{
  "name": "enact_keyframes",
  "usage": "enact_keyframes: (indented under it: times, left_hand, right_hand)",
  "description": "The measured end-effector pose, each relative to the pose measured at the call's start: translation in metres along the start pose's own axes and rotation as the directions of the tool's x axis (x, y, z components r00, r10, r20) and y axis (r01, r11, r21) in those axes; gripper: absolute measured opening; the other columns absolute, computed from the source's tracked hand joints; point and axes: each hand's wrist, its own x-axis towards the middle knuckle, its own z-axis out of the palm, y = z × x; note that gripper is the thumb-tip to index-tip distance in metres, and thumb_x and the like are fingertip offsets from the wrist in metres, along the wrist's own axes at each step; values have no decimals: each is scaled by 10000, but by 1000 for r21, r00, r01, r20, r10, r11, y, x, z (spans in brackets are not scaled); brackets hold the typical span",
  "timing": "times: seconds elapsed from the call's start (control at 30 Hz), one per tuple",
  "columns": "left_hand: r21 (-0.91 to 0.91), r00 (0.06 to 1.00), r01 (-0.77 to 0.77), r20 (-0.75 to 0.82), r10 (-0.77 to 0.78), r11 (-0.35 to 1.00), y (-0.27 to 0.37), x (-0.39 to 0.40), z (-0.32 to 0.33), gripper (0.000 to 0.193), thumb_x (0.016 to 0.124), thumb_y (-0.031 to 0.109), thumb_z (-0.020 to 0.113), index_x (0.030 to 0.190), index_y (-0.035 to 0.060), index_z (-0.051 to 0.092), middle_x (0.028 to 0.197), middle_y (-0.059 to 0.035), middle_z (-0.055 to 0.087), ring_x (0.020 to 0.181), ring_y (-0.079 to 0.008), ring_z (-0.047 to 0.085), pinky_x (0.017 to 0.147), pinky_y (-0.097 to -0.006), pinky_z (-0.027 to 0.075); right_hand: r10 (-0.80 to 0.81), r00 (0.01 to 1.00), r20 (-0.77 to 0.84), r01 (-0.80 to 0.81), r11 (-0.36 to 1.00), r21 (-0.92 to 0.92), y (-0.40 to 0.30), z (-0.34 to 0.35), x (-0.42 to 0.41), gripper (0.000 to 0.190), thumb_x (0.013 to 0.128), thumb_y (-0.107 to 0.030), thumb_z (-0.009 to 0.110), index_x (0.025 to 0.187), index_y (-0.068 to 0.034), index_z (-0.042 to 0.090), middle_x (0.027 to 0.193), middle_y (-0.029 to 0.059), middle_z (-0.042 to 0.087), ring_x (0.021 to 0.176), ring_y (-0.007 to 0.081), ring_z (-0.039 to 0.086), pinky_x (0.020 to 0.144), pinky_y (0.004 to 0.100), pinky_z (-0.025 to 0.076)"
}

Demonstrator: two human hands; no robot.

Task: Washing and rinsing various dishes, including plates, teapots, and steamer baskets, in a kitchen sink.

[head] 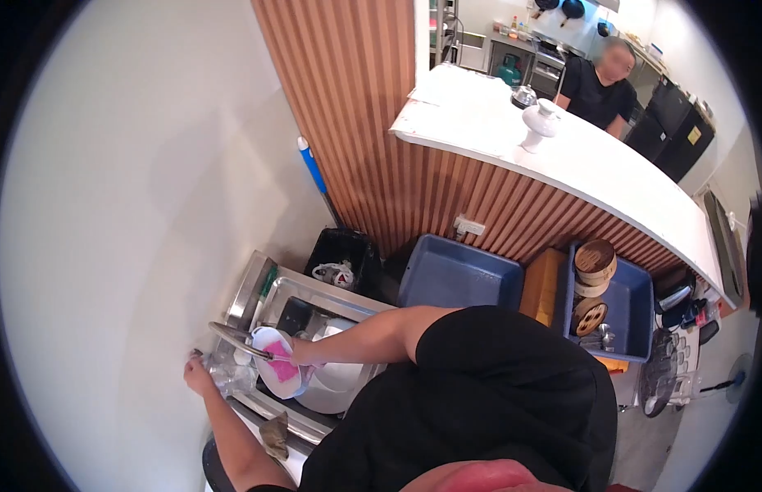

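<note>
At the stainless steel sink (267, 295), my right hand (302, 352) grips the edge of a white oval basin (276, 384). A bright pink cloth or sponge (281, 363) lies inside it. The curved metal faucet (236, 340) arches over this basin. My left hand (198, 376) is near the wall, its fingers curled by a small dark part; whether it grips that is unclear. Beside it is clear plastic (233, 372), perhaps a container or bag. Large white dishes (331, 393) sit in the sink, partly hidden by my right forearm.
A brown cloth (274, 435) hangs on the near sink edge. Beyond stand a black bin (331, 252), a blue-handled pole (311, 166) and a blue tub (461, 270). Another blue tub (630, 307) holds bamboo steamers (595, 261). Behind the white counter (473, 132) is a person (596, 92).
</note>
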Motion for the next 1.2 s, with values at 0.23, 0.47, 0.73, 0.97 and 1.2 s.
enact_keyframes:
  times: [0.23,0.47,0.73,0.97,1.2]
  left_hand:
    - [-348,922,-386,-186,341,854,13,-148,24,177,957,76,542,1124,23,520,1038,-122,569,876,-244,540,786,-393,472]
    - [-462,569,790,798,-199,403,-20,-236,94,474,913,97,532,1381,36,484,1263,-159,591,1097,-311,641,882,-485,562]
    - [-622,775,582,619,-126,524,-11,-265,107,446,966,118,410,1397,44,495,1202,-162,635,1003,-320,683,796,-462,589]
    - [-601,776,573,617,-131,558,-10,-263,115,420,1000,208,438,1374,32,512,1189,-148,640,971,-301,685,766,-438,575]
    - [-544,749,573,651,-124,613,-8,-260,122,497,998,238,496,1440,25,412,1297,-215,575,1043,-338,661,817,-475,563]
  right_hand:
    - [-2,1000,27,3,1000,-16,0,-13,-6,726,876,-162,645,1531,-93,340,1435,217,491,1310,427,508,1003,542,506]
    - [-1,1000,19,4,983,-184,17,-45,-15,740,875,-173,644,1535,-77,324,1456,227,469,1335,434,486,1027,552,491]
    - [-637,650,413,429,-141,-892,27,-33,-16,678,836,-302,628,1445,-39,493,1529,235,402,1428,401,378,1107,603,364]
    - [-482,832,274,255,-107,-961,51,-17,2,525,831,-326,652,1262,-26,650,1457,182,501,1366,438,402,1001,507,476]
    - [-464,881,94,142,71,-987,41,-22,38,343,816,-246,645,1053,-5,708,1119,208,701,1008,332,685,724,450,592]
